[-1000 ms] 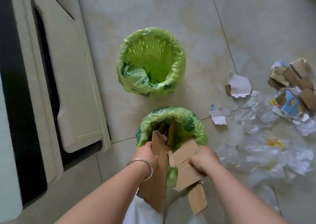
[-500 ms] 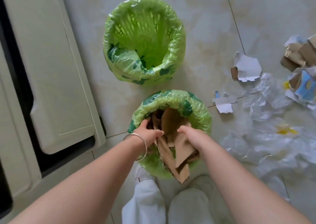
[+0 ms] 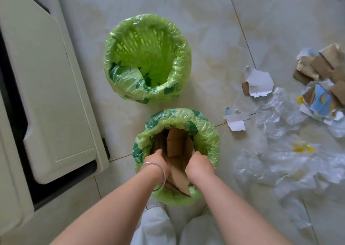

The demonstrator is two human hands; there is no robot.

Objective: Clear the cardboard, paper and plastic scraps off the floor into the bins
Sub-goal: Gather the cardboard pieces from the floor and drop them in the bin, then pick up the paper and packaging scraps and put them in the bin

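Both hands, left and right, reach into the near green-bagged bin, fingers curled down against brown cardboard pieces standing inside; grip unclear. Clear plastic scraps lie right, on the floor.

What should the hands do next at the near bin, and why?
Probably press down once more, then let go. Both hands, left hand and right hand, are on the cardboard in the near bin, yet its lower end overhangs the rim.
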